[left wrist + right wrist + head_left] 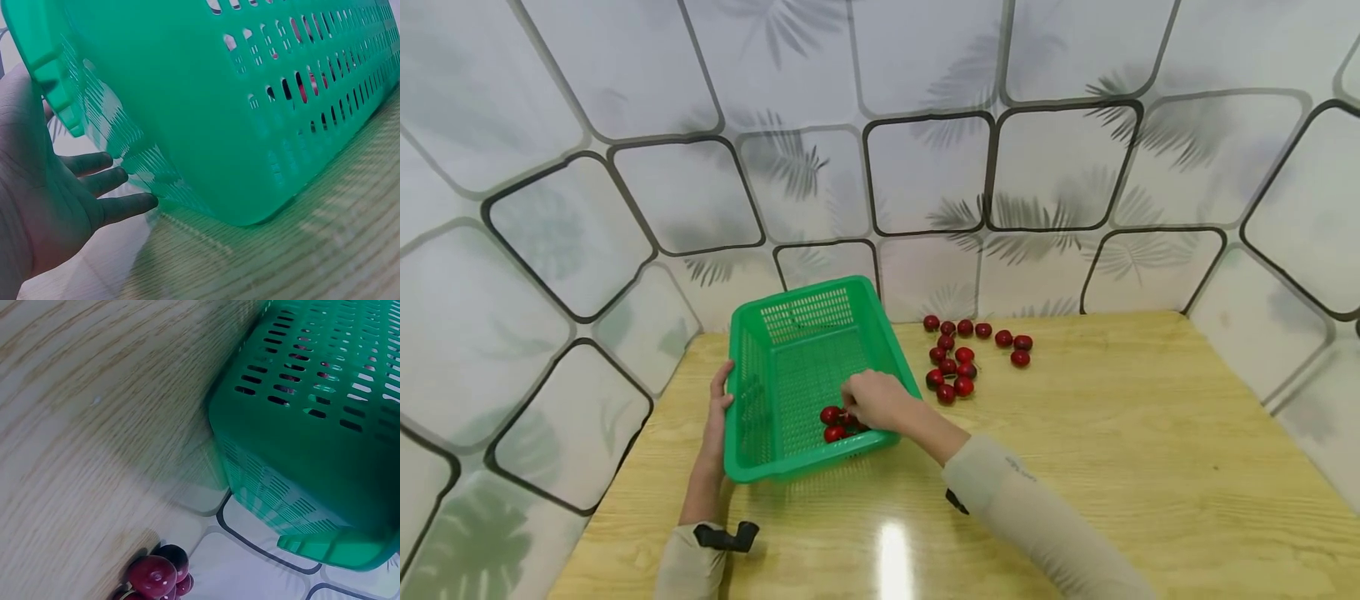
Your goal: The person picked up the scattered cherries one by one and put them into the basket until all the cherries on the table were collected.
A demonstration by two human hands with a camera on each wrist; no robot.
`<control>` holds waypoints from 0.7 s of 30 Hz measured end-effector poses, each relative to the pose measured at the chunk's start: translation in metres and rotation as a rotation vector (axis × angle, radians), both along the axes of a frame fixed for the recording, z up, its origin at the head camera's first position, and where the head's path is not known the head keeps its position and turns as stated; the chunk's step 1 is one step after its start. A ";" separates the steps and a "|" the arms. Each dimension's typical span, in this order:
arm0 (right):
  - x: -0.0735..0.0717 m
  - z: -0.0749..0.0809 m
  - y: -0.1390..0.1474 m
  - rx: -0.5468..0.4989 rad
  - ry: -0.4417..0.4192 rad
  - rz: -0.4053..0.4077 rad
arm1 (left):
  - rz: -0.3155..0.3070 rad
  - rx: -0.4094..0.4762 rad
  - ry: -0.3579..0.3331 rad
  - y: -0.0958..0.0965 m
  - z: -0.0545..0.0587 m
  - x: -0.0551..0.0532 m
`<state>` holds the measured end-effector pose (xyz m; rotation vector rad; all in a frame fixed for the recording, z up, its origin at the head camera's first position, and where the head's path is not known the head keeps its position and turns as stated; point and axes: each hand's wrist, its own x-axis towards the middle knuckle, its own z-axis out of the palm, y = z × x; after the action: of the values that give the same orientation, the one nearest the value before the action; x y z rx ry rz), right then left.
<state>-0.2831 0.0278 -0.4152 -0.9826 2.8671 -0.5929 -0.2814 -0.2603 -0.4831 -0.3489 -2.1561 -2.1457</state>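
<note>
A green plastic basket (816,350) with slotted walls stands on the wooden table. At its left side my left hand (718,408) holds the rim; in the left wrist view three fingers (128,208) stretch out beneath the rim, beside the wall. Inside the near right corner lie several dark red cherries (834,434). My right hand (876,400) reaches over the right wall, fingers pointing down at these cherries. Its fingertips are hidden, and I cannot tell whether they hold a cherry. The right wrist view shows the basket's outer wall (300,437) but not the hand.
Several more cherries (947,367) lie grouped on the table to the right of the basket, with a few (1020,357) a little farther right. Behind the table (1112,433) rises a patterned wall covering (932,175), which also runs along both sides.
</note>
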 end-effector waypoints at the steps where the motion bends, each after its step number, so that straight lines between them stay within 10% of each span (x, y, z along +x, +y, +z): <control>1: 0.000 0.000 0.000 0.003 -0.008 0.000 | -0.001 0.002 -0.001 0.000 0.000 0.000; 21: -0.004 0.001 -0.002 0.032 -0.074 -0.002 | -0.006 0.023 -0.022 0.001 0.003 0.000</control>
<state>-0.2869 0.0260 -0.4138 -0.9326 2.8047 -0.5689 -0.2819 -0.2597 -0.4802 -0.3315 -2.1428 -2.1857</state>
